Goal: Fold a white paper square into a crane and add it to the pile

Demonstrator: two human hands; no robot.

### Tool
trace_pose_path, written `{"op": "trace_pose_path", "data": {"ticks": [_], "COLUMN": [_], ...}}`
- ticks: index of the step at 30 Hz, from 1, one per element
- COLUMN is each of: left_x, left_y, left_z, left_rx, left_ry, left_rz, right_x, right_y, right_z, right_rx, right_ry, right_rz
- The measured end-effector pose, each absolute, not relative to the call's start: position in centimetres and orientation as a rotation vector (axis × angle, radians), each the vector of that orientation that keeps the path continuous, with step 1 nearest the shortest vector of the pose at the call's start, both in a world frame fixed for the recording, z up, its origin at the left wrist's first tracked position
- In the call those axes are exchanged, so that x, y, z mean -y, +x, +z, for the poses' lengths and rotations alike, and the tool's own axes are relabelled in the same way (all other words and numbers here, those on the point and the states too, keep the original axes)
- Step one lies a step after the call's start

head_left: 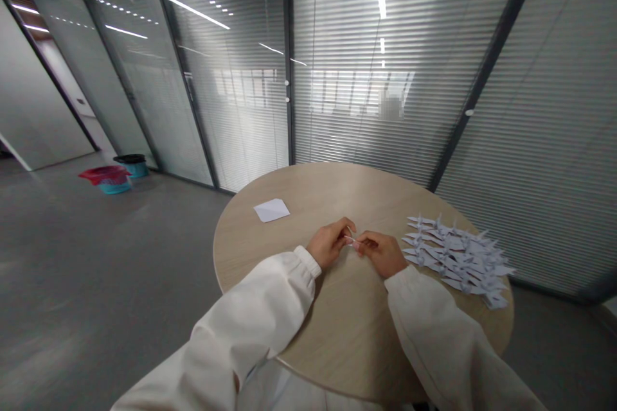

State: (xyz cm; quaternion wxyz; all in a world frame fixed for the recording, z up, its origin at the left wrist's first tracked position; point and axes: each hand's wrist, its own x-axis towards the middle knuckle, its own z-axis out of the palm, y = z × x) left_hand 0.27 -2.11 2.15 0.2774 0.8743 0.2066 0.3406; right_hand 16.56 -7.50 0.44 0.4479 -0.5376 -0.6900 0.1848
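Left hand [329, 244] and right hand [382, 254] pinch small paper fold [351, 241] above round desk [308, 191].
Both hands close narrowly on it mid-desk; a pile of paper cranes [456, 261] lies right, a white square sheet [272, 210] beyond left.

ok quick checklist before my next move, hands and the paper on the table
Grip on the held paper, left hand and right hand both pinching it: ok
Shape of the held paper: cannot tell, fingers hide it
Spare white square lying flat, away from the hands: ok
Paper cranes clear of the right hand: cannot tell, very close
Left cuff off the held paper: ok
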Motion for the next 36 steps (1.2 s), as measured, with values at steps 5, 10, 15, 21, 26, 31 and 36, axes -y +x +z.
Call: {"op": "trace_pose_path", "data": {"ticks": [5, 10, 15, 21, 26, 31, 36], "left_x": [2.2, 1.6, 1.0, 1.0, 1.2, 1.6, 2.1], "left_y": [0.4, 0.4, 0.5, 0.5, 0.4, 0.4, 0.6], "left_z": [2.3, 1.9, 1.5, 1.5, 1.6, 1.9, 2.1], "left_rx": [-0.493, -0.554, -0.709, -0.710, -0.689, -0.692, -0.690], "left_ry": [2.210, 2.077, 2.066, 2.136, 2.163, 2.155, 2.106], "left_rz": [0.971, 1.009, 1.153, 1.199, 1.167, 1.133, 1.097], "right_x": [7.4, 7.5, 7.6, 7.6, 7.4, 7.3, 7.3], "right_y": [16.7, 16.7, 16.5, 16.5, 16.7, 16.8, 16.7], "right_z": [0.5, 0.6, 0.8, 1.1, 1.0, 0.9, 1.0], "right_rx": [1.664, 1.626, 1.596, 1.510, 1.484, 1.460, 1.455], "right_ry": [-1.290, -1.235, -1.223, -1.174, -1.141, -1.145, -1.167], "right_rz": [0.536, 0.608, 0.659, 0.809, 0.856, 0.861, 0.844]}}
